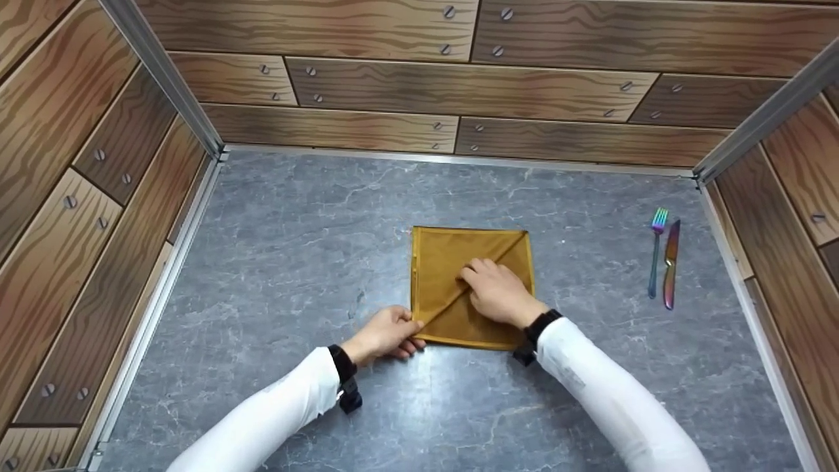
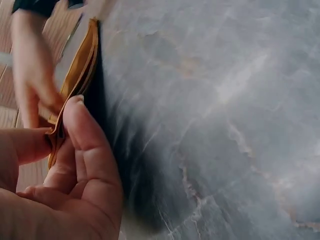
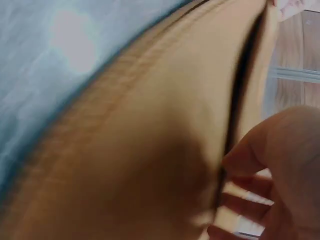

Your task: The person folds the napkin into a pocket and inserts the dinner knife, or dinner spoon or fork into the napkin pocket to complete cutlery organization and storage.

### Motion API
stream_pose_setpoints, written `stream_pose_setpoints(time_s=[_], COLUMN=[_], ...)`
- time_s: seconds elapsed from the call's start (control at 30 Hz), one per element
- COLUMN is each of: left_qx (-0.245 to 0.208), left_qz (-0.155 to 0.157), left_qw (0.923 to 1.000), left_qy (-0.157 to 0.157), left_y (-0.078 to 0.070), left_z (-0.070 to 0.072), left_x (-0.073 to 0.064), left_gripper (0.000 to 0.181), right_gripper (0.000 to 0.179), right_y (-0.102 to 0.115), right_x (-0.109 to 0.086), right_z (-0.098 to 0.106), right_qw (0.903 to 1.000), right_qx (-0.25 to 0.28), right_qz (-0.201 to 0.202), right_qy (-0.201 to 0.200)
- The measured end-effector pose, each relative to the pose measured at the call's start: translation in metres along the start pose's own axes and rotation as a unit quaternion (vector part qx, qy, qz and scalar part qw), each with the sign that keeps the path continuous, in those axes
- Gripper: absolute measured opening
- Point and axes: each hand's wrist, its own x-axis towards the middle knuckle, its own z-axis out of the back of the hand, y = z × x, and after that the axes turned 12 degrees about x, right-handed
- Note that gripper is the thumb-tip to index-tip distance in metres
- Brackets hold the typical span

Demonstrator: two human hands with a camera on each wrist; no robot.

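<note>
A mustard-yellow cloth napkin (image 1: 440,262), folded into a square with a diagonal fold across its top, lies on the grey marbled surface. My left hand (image 1: 387,334) pinches its near left corner between thumb and fingers; in the left wrist view several cloth layers (image 2: 82,65) stand up from that grip. Over the middle of the diagonal edge is my right hand (image 1: 499,292), its thumb and curled fingers gripping the fold. The right wrist view has the thumb (image 3: 245,155) at this edge, with a dark gap running along it.
To the right lie a rainbow-coloured fork (image 1: 655,252) and a matching knife (image 1: 670,265), side by side. Wood-patterned walls (image 1: 393,82) with metal edging bound the surface at the back and both sides.
</note>
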Motion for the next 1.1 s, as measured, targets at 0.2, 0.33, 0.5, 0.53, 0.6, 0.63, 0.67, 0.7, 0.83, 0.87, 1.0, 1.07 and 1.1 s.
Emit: stream_pose_setpoints(time_s=[0.2,0.33,0.5,0.53,0.6,0.63,0.67,0.7,0.83,0.87,1.0,1.07,1.1], left_qx=[0.055,0.103,0.192,0.211,0.247,0.263,0.28,0.297,0.353,0.363,0.387,0.391,0.392], left_qz=[-0.055,-0.074,-0.107,-0.115,-0.131,-0.138,-0.145,-0.152,-0.174,-0.178,-0.186,-0.187,-0.186], left_qw=[0.9962,0.9904,0.9723,0.9669,0.955,0.9488,0.9421,0.935,0.9098,0.9044,0.8924,0.8902,0.8897], left_qy=[-0.039,-0.055,-0.08,-0.085,-0.099,-0.106,-0.113,-0.12,-0.134,-0.135,-0.139,-0.141,-0.141], left_y=[0.0,-0.001,-0.004,-0.005,-0.006,-0.007,-0.007,-0.008,-0.01,-0.01,-0.012,-0.012,-0.012], left_z=[-0.009,-0.013,-0.019,-0.02,-0.023,-0.024,-0.025,-0.026,-0.031,-0.032,-0.035,-0.035,-0.035], left_x=[-0.004,-0.005,-0.007,-0.007,-0.008,-0.009,-0.009,-0.01,-0.011,-0.011,-0.012,-0.013,-0.013], left_gripper=[0.016,0.016,0.022,0.023,0.023,0.022,0.021,0.02,0.016,0.015,0.015,0.016,0.017], right_gripper=[0.022,0.032,0.048,0.052,0.058,0.061,0.064,0.067,0.077,0.078,0.068,0.057,0.051], right_y=[0.014,0.022,0.025,0.025,0.026,0.027,0.028,0.029,0.035,0.036,0.042,0.044,0.045], right_x=[0.041,0.075,0.099,0.101,0.105,0.106,0.107,0.107,0.108,0.108,0.109,0.109,0.11], right_z=[0.011,0.011,0.006,0.005,0.003,0.003,0.002,0.001,-0.002,-0.003,-0.003,-0.002,-0.002], right_qw=[0.9909,0.9729,0.9587,0.9574,0.9567,0.957,0.9577,0.9593,0.9652,0.9673,0.9772,0.9801,0.9809], right_qx=[0.124,0.22,0.263,0.264,0.259,0.254,0.248,0.24,0.208,0.198,0.154,0.137,0.132], right_qz=[-0.012,-0.039,-0.101,-0.112,-0.128,-0.134,-0.139,-0.142,-0.155,-0.156,-0.146,-0.143,-0.143], right_qy=[-0.05,-0.059,-0.037,-0.035,-0.038,-0.041,-0.044,-0.045,-0.031,-0.025,-0.01,-0.005,-0.006])
